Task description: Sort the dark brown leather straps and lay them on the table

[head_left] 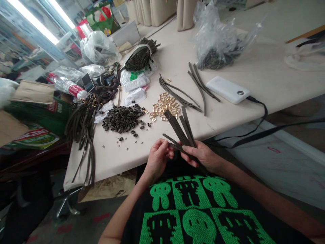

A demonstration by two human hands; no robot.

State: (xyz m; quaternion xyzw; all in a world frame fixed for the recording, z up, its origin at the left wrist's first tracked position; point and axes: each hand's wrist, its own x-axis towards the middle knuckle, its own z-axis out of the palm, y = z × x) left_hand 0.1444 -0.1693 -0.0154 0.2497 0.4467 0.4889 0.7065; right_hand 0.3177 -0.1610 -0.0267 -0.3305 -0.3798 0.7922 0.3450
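Observation:
My right hand [204, 156] is closed around a bunch of dark olive straps [177, 127], which fan out upward and away past the table edge. Just left of it, my left hand [160, 155] has its fingers curled in a pinch at one strap that sticks out of the bunch to the left. The fingers partly hide that strap's end. Beyond the hands lies a pile of gold-coloured buckles [166, 105]. To its left is a heap of small dark loops [122, 118], with several loose ones in front.
Loose straps [177, 93] and a white power bank [228, 89] with a black cable lie right of the buckles. Behind stand a plastic bag of dark pieces [218, 44] and a tied strap bundle [141, 57]. Straps with metal fittings [86, 135] hang over the left edge.

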